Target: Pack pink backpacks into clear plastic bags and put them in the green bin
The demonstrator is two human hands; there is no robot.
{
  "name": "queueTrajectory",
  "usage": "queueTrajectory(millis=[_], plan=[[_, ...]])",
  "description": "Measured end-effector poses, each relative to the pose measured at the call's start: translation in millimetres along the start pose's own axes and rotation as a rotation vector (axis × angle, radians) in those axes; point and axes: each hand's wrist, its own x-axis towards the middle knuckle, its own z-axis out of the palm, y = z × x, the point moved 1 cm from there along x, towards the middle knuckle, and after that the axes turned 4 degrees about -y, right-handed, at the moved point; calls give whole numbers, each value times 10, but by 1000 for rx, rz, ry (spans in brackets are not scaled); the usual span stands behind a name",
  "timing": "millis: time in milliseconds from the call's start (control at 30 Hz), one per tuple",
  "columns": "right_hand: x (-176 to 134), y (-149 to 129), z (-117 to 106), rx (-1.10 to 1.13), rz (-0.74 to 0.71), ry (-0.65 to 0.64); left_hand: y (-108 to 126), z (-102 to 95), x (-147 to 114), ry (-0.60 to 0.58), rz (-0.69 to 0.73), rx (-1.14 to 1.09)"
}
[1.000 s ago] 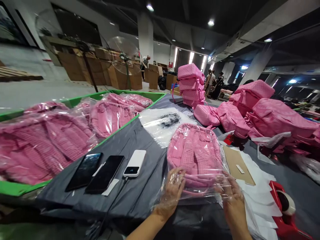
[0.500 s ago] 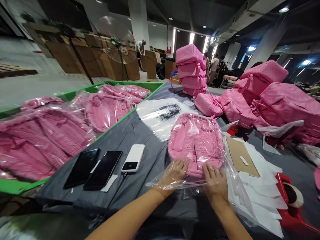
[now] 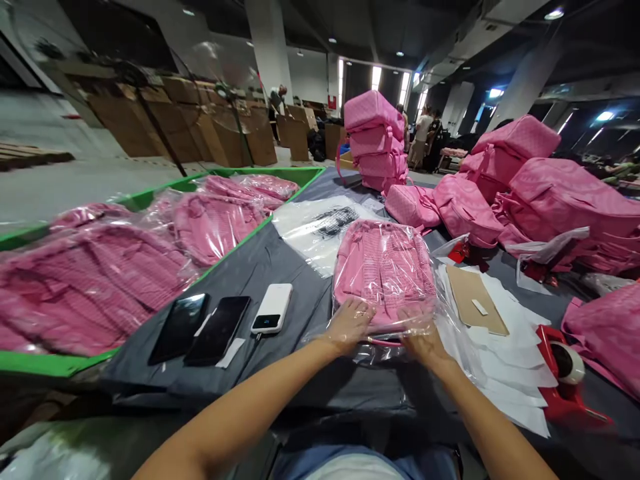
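Your right hand (image 3: 419, 328) moved toward your left hand (image 3: 351, 323), apparently to steady the wrapped backpack (image 3: 385, 267) near the worktop's (image 3: 307, 293) front edge; neither grip was determinable.

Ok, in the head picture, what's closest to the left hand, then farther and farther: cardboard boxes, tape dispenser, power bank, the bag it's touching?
1. Wrapped pink bag: touching the left hand.
2. White power bank: left, on the table.
3. Red tape dispenser: right side.
4. Cardboard boxes: far back, left.

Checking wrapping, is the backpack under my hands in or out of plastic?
In: clear, shiny plastic covers the backpack, spreading past its near edge.
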Motion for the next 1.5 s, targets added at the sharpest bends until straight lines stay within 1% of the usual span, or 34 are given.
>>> queueTrajectory(millis=[100, 133, 167, 233, 300, 333, 400, 467, 533, 633, 700, 767, 867, 933, 1000, 1067, 1100, 1167, 1200, 1233, 1300, 1333, 1367, 1400, 1433, 1467, 1500], plan=[[-240, -114, -36, 29, -96, 140, 83, 52, -336, 212, 5, -159], [-305, -171, -54, 54, -123, 182, 116, 82, -442, 275, -11, -228], [-356, -235, -69, 80, -130, 198, 151, 122, -534, 319, -70, -366], [-420, -373, -74, 120, -80, 138, 239, 235, -659, 329, -297, -776], [-448, -504, -32, 150, -6, 39, 366, 371, -697, 296, -548, -1231], [-457, -559, 7, 170, 25, 6, 440, 432, -687, 268, -631, -1386], [-474, -635, 106, 209, 93, -21, 581, 513, -627, 232, -689, -1508], [-491, -669, 207, 240, 152, -27, 690, 550, -557, 246, -738, -1623], [-498, -676, 276, 273, 167, -17, 770, 557, -502, 290, -788, -1707], [-482, -670, 305, 360, 134, 35, 851, 555, -459, 396, -847, -1771], [-469, -668, 304, 411, 126, 54, 866, 554, -441, 484, -885, -1776], [-461, -673, 313, 440, 136, 47, 830, 545, -414, 585, -919, -1767], [-448, -708, 342, 463, 150, 17, 686, 497, -335, 728, -942, -1744], [-437, -750, 351, 485, 138, -3, 573, 445, -271, 768, -954, -1728], [-465, -771, 336, 492, 140, 9, 496, 388, -254, 748, -975, -1713], [-602, -725, 304, 482, 170, 59, 486, 335, -360, 697, -996, -1705], [-731, -668, 288, 472, 204, 91, 507, 312, -477, 656, -994, -1696], [-1125, -500, 267, 464, 299, 148, 579, 279, -845, 551, -953, -1616], [-1378, -407, 260, 468, 358, 178, 617, 270, -1076, 473, -897, -1507], [-1650, -323, 252, 472, 421, 218, 646, 265, -1318, 425, -851, -1360], [-2162, -220, 222, 471, 542, 316, 655, 266, -1751, 485, -837, -1094], [-2353, -206, 197, 457, 596, 361, 636, 264, -1892, 524, -835, -938], [-2475, -212, 167, 423, 648, 397, 604, 255, -1961, 589, -832, -772], [-2519, -227, 134, 376, 702, 420, 561, 237, -1953, 655, -819, -618], [-2485, -240, 101, 323, 751, 431, 511, 213, -1875, 715, -799, -488], [-2388, -242, 71, 277, 791, 436, 454, 183, -1744, 766, -780, -399], [-2247, -227, 46, 244, 821, 440, 390, 151, -1586, 798, -766, -361]])
